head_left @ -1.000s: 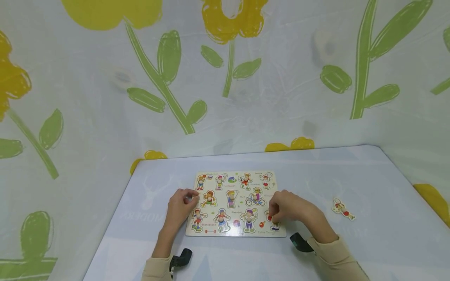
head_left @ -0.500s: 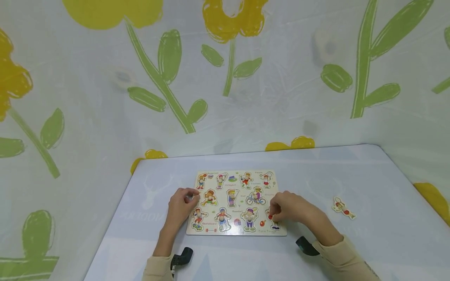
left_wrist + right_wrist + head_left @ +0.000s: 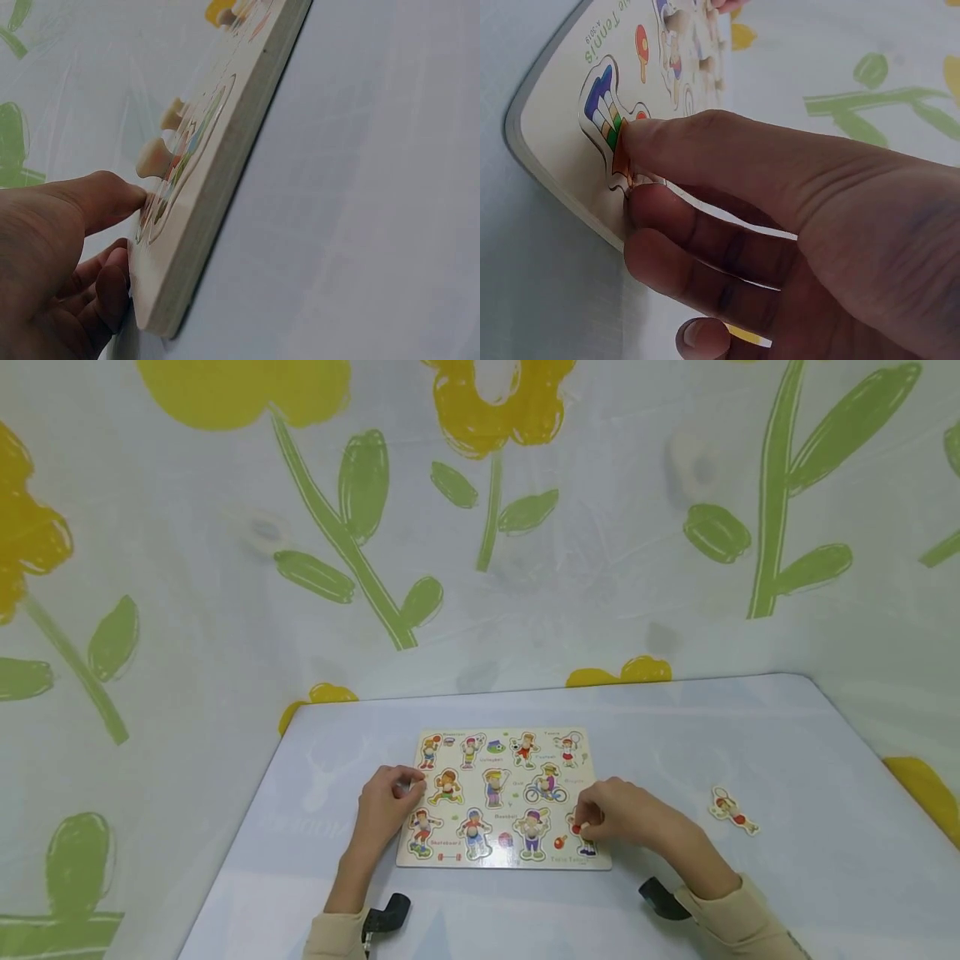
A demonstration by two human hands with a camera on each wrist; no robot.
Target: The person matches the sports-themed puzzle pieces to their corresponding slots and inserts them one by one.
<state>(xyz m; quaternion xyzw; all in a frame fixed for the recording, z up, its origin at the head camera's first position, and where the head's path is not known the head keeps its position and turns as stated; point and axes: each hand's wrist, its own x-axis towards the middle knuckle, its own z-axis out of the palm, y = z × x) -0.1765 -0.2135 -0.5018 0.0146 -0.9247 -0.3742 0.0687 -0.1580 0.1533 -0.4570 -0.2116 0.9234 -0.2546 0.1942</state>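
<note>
A wooden knob puzzle board [image 3: 504, 858] printed with sports figures lies flat on the table. At its left edge, my left hand [image 3: 382, 806] holds the rim. The left wrist view shows the thumb [image 3: 112, 199] on the board's top, with the other fingers curled by the edge. My right hand [image 3: 633, 814] is at the lower right corner, pinching the table tennis figure puzzle piece [image 3: 604, 101]. That piece sits in its outlined slot; its knob is hidden by the fingers. Off to the right, a loose figure piece with a racket [image 3: 735, 812] lies on the table.
Several other knobbed figures, such as the cyclist [image 3: 546, 785] and the baseball player [image 3: 532, 835], sit on the board. Black wrist cameras [image 3: 386, 912] hang under both sleeves. A flower-printed cloth [image 3: 585, 568] rises behind the pale table [image 3: 480, 918].
My right forearm and wrist have shifted slightly to the right while the fingers stay on the table tennis piece. The left hand, board and loose piece keep their places.
</note>
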